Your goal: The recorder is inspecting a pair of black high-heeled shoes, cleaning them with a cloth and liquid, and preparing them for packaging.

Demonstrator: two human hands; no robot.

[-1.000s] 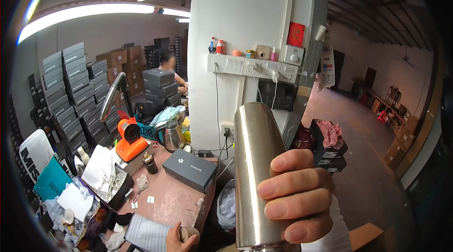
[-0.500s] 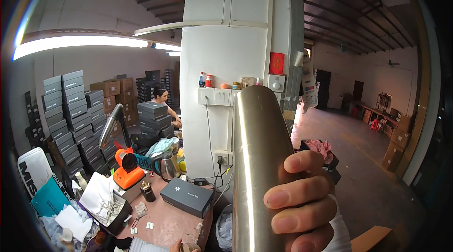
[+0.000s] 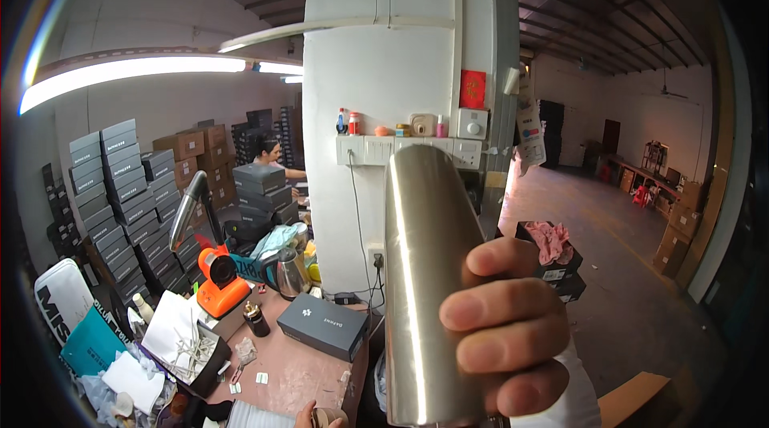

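Note:
Close in front of me, a brushed-steel thermos flask fills the middle of the view, its rounded closed end pointing up and away. My right hand is closed round its right side, several fingers wrapped over the metal; the thumb is hidden behind. The flask's near end is cut off low in the picture. Down at the lower edge, my left hand shows only in part, beside a white sleeve. Its fingers close on a small, round, beige-brown thing that I cannot make out.
The pinkish table holds a dark grey shoebox, a small dark bottle, an orange device, a kettle and an open box of white strips. A white pillar stands ahead. Behind, a person works near stacked shoeboxes.
The flask has shifted slightly left and looks a little smaller, with my right hand still round it. My view has tipped slightly. The person behind now reaches an arm forward.

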